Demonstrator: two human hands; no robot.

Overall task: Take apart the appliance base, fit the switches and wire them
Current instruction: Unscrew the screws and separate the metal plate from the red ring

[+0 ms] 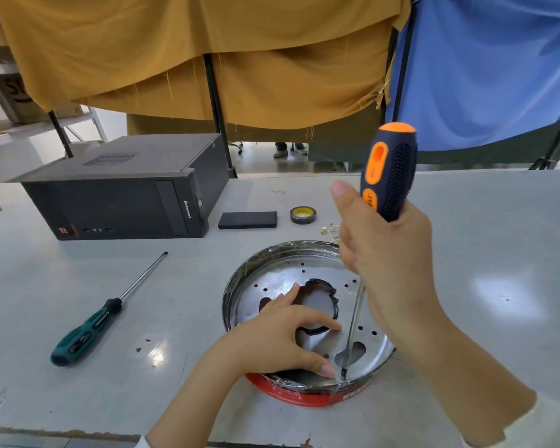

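Observation:
The round appliance base (pixel 272 279) lies upside down on the table, a shiny metal plate with a red rim and a black-edged hole in its middle. My left hand (pixel 282 337) rests on the plate, fingers spread beside the hole, thumb by the near rim. My right hand (pixel 388 253) grips an orange-and-black screwdriver (pixel 389 171) held nearly upright. Its tip (pixel 343 376) touches the plate at the near rim, right next to my left thumb.
A green-handled screwdriver (pixel 88 331) lies to the left of the base. A black computer case (pixel 120 192) stands at the back left, with a flat black box (pixel 247 220), a tape roll (pixel 302 215) and small brass parts (pixel 325 228) behind the base.

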